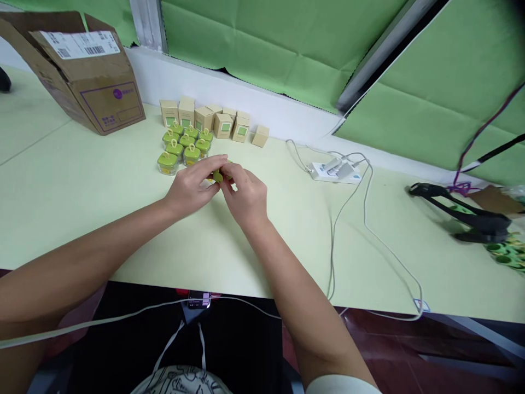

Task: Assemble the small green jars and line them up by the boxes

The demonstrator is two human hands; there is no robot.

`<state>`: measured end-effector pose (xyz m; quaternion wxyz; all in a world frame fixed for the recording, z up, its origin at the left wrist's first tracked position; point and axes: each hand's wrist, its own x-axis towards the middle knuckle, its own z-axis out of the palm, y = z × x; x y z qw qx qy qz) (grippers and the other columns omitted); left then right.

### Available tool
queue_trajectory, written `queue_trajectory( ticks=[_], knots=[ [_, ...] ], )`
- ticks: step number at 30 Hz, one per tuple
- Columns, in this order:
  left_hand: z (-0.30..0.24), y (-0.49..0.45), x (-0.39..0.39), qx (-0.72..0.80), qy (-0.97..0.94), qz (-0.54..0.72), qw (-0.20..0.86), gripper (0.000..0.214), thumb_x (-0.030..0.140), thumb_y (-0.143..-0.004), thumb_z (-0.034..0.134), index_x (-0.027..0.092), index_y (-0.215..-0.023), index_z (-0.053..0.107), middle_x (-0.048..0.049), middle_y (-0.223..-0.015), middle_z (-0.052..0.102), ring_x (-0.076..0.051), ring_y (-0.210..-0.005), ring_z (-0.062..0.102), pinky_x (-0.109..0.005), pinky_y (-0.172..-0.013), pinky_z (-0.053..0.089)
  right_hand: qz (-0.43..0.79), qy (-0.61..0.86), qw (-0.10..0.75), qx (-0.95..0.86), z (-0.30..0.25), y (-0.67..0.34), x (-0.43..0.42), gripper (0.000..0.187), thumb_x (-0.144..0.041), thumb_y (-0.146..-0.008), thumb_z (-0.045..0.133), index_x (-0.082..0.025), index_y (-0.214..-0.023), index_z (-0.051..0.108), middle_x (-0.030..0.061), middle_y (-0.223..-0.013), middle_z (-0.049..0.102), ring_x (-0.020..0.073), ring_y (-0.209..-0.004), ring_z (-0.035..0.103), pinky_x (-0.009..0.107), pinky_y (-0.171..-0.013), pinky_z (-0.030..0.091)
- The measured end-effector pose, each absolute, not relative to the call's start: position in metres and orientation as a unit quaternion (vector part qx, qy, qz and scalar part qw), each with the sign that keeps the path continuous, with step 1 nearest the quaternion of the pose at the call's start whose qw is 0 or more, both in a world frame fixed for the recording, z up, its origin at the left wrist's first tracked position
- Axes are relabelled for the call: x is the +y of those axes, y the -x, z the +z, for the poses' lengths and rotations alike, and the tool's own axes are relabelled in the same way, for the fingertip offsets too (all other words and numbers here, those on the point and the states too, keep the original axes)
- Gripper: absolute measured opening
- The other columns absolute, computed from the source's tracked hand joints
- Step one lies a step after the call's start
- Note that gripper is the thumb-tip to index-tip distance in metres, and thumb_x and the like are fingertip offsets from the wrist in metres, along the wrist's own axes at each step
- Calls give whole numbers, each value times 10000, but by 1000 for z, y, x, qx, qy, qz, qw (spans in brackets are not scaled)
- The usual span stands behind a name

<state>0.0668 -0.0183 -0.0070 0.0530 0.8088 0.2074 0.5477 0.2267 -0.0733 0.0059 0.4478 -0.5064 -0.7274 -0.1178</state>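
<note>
My left hand (192, 183) and my right hand (246, 194) meet over the middle of the pale table (82, 208). Both are pinched together on a small green item (217, 175) between the fingertips; most of it is hidden by the fingers. Just beyond my hands stands a cluster of several small clear jars with green lids (182, 148). Behind them is a row of several small tan boxes with green squares (213, 120).
An open cardboard box (82, 71) lies at the far left. A white power strip (334, 171) with plugs and trailing white cables (369, 230) sits to the right. A black tool (463, 210) and green parts (508, 251) are at the far right edge. Green sheets cover the wall behind.
</note>
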Motion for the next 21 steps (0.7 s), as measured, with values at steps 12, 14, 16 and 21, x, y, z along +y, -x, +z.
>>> queue_trajectory(
  ticks=[12,14,16,21],
  knots=[
    [-5,-64,-14,228,-813,525,109,503,76,-900,638,236,-1374,695,-41,-1365,762,-213,-1205,751,-333,-960,687,-49,482,393,-781,14,-238,-74,322,-202,-1082,406,-278,-1323,605,62,-1095,784,210,-946,742,319,-824,583],
    [-5,-63,-14,224,-816,522,109,512,71,-905,634,246,-1383,691,-41,-1375,757,-216,-1217,747,-343,-970,684,-55,492,395,-774,12,-239,-73,314,-220,-1090,405,-290,-1305,623,50,-1058,782,203,-911,737,305,-805,572],
    [-6,-62,-13,216,-818,523,105,526,62,-909,627,254,-1396,684,-42,-1384,752,-218,-1226,744,-358,-992,678,-68,504,391,-767,10,-238,-72,286,-234,-1095,424,-293,-1276,638,38,-1010,772,191,-859,723,287,-774,553],
    [-7,-63,-12,200,-821,524,104,533,68,-917,627,250,-1416,670,-49,-1378,752,-212,-1184,756,-375,-1016,667,-107,518,391,-754,6,-236,-71,261,-216,-1101,418,-280,-1193,653,27,-915,740,177,-773,677,273,-707,508]
  ],
)
